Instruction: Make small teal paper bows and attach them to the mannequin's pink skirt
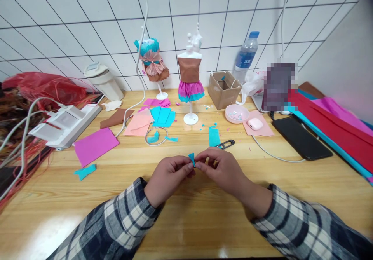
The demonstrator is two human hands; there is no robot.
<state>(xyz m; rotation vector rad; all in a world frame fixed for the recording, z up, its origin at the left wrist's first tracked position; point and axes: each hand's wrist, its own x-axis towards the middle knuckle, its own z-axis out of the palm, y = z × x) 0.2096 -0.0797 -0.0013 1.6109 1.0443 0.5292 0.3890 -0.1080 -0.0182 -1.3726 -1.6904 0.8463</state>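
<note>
Between my fingertips is a small piece of blue crepe paper, gathered narrow at the bottom and fanned out at the top. My left hand pinches it from the left. My right hand grips its other side with thumb and forefinger. Just beyond my right hand lie black thread snips against a blue paper strip. Farther back stands a small white dress form in a brown top and a magenta skirt with a blue hem. A second dress form wears a ruffled blue, pink and brown outfit.
Left are a power strip, magenta paper and a blue scrap. A wire ring, cardboard box, pink dish, water bottle and black power bank stand farther back. Red and blue sheets line the right.
</note>
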